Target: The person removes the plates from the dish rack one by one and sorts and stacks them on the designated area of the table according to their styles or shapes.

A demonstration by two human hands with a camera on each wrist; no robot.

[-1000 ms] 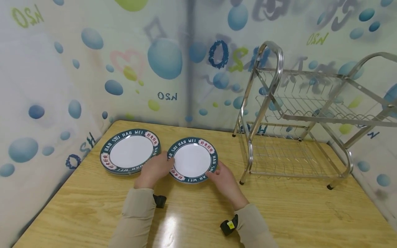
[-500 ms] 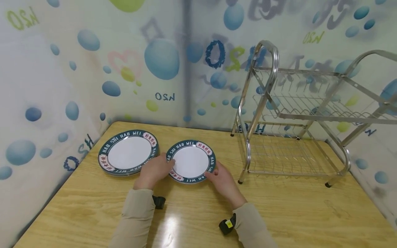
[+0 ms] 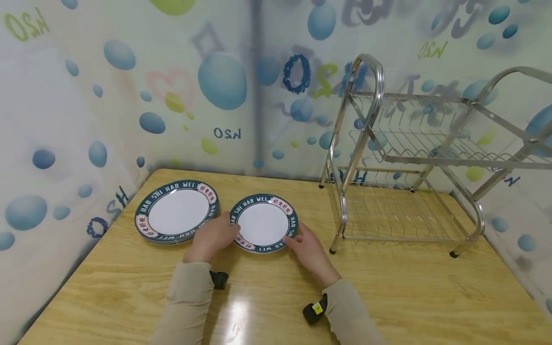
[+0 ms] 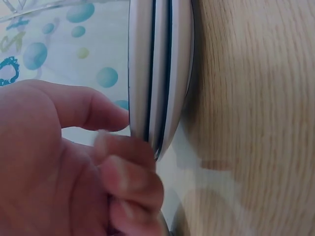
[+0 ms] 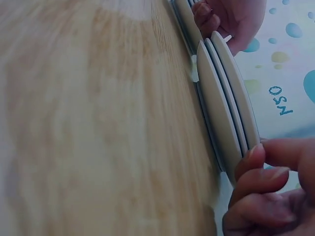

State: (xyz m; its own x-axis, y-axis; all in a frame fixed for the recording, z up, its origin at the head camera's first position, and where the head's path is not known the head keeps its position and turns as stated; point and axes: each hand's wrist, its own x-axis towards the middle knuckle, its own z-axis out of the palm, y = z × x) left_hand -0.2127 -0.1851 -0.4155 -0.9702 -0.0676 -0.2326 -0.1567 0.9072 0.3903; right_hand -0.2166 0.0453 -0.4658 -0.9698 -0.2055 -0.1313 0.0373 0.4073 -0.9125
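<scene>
Both hands hold a small stack of three round plates (image 3: 263, 224), white with a dark green lettered rim, at the middle of the table. My left hand (image 3: 214, 235) grips the left rim, thumb on top and fingers curled at the edge. At the lower right rim, my right hand (image 3: 310, 250) pinches the plates between thumb and fingers. The right wrist view shows the stacked plate edges (image 5: 216, 93) close over the wood. Just left of my left hand lies another stack of larger matching plates (image 3: 178, 213).
A two-tier chrome dish rack (image 3: 345, 206) stands on the right side of the wooden table (image 3: 267, 302). Behind and to the left rises a patterned wall covering (image 3: 172, 139) with blue bubbles. Black straps (image 3: 314, 311) sit at both wrists.
The head view has shifted slightly. Both hands keep their places on the rims of the small plates, and the stacks look unmoved on the table.
</scene>
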